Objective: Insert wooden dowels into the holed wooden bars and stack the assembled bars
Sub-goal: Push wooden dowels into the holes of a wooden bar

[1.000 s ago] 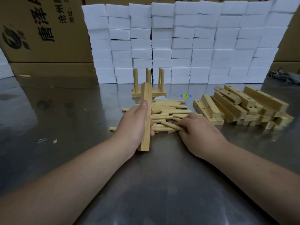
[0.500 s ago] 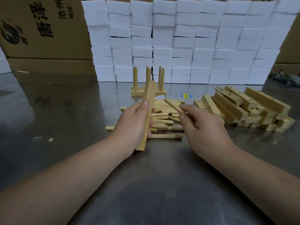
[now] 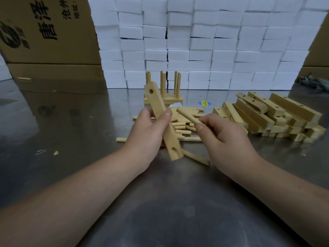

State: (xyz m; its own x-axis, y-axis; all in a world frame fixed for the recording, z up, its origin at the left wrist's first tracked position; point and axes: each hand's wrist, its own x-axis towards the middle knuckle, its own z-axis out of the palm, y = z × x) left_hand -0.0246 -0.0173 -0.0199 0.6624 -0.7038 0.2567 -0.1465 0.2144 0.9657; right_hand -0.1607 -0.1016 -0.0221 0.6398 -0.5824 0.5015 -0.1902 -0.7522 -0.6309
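My left hand [image 3: 148, 132] grips a holed wooden bar [image 3: 158, 106] around its middle, tilted with one hole near the top and one near the bottom end facing me. My right hand [image 3: 224, 138] pinches a wooden dowel [image 3: 187, 115] that points up and left toward the bar, apart from it. A loose pile of dowels [image 3: 183, 130] lies on the metal table behind both hands. An assembled stack of bars with upright dowels [image 3: 163, 93] stands farther back. A heap of holed bars [image 3: 270, 116] lies to the right.
A wall of white foam blocks [image 3: 204, 41] rises behind the work area, with cardboard boxes [image 3: 44, 32] at the left. Single dowels lie at the left [image 3: 121, 139] and below the bar [image 3: 197, 158]. Small wood chips [image 3: 56, 152] dot the steel table [image 3: 169, 202].
My right hand lifted one dowel out of the pile and brought it up toward the bar. My left hand turned the bar so its holed face shows and raised it slightly.
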